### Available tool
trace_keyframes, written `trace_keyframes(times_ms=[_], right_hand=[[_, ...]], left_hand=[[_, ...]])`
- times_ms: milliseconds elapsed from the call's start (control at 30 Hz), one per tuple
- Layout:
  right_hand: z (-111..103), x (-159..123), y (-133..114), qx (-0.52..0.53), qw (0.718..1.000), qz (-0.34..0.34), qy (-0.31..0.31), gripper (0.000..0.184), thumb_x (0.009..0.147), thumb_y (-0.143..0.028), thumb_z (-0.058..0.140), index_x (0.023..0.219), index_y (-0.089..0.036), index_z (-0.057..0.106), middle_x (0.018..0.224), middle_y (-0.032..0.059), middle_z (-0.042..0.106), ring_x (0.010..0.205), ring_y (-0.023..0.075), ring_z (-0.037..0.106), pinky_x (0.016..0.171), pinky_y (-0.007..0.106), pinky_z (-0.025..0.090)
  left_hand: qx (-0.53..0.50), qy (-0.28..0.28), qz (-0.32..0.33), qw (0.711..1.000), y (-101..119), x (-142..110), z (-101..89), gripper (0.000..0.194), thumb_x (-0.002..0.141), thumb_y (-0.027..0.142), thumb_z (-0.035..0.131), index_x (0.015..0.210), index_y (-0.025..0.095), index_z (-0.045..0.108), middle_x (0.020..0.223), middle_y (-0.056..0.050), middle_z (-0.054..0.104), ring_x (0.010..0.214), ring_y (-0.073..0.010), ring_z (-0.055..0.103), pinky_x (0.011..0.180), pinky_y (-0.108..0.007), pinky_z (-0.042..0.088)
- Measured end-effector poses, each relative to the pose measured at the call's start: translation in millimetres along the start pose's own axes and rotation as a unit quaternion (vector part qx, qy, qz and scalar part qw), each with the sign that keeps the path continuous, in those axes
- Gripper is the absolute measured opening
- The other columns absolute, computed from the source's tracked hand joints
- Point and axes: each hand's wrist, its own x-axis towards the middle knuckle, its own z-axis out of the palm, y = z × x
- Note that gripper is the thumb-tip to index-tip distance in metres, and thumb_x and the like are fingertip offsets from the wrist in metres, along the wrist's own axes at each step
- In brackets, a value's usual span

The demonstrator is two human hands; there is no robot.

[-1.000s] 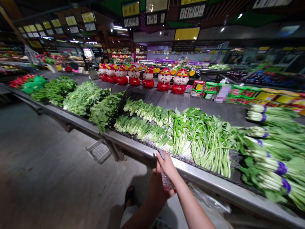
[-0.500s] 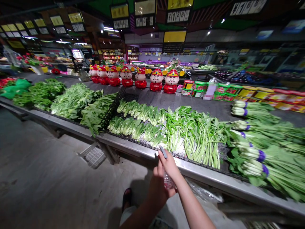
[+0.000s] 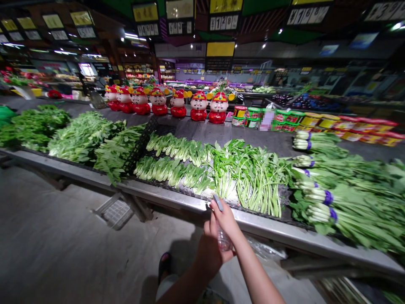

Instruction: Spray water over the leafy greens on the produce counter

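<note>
My left hand (image 3: 207, 253) is wrapped round a small clear plastic bottle (image 3: 224, 241), held upright in front of the stand's metal edge (image 3: 177, 202). My right hand (image 3: 227, 217) is closed over the bottle's top, and a grey piece (image 3: 217, 202) sticks up from its fingertips. The hands hover just short of rows of bok choy (image 3: 172, 166) and long-stemmed greens (image 3: 256, 181) laid on the stand. I cannot make out what is in the bottle.
Leafy greens (image 3: 82, 135) fill the stand to the left, and bunches with purple bands (image 3: 322, 196) lie to the right. Red figurine jars (image 3: 177, 103) and tins (image 3: 284, 116) line the back. A floor grate (image 3: 117, 211) lies under the stand.
The whole stand has slid left in view as my head moved right. Both hands keep the same hold on the bottle.
</note>
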Motion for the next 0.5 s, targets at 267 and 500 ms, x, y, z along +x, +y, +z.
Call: trace_keyframes(times_ms=[267,500], right_hand=[[-4.3,-2.5,3.7,-0.005,1.0,0.006,0.013,0.044,0.085,-0.053,0.044,0.097,-0.015,0.063,0.09,0.0097,0.066,0.084,0.0232,0.061,0.078,0.035,0.046],[0.4,-2.2,6.9,0.003,1.0,-0.011,0.001,0.041,0.085,-0.052,0.042,0.085,-0.016,0.063,0.08,0.007,0.065,0.074,0.0208,0.06,0.071,0.033,0.045]], left_hand=[[-0.005,-0.004,0.005,1.0,-1.4,-1.4,6.5,0.106,0.053,0.03,0.076,0.14,0.016,0.018,0.118,-0.011,0.051,0.102,-0.0268,0.056,0.09,-0.032,0.048],[0.012,-0.004,-0.02,1.0,0.6,-3.4,4.5,0.101,0.051,0.024,0.076,0.138,0.016,0.024,0.115,-0.011,0.052,0.098,-0.0278,0.059,0.085,-0.033,0.05]])
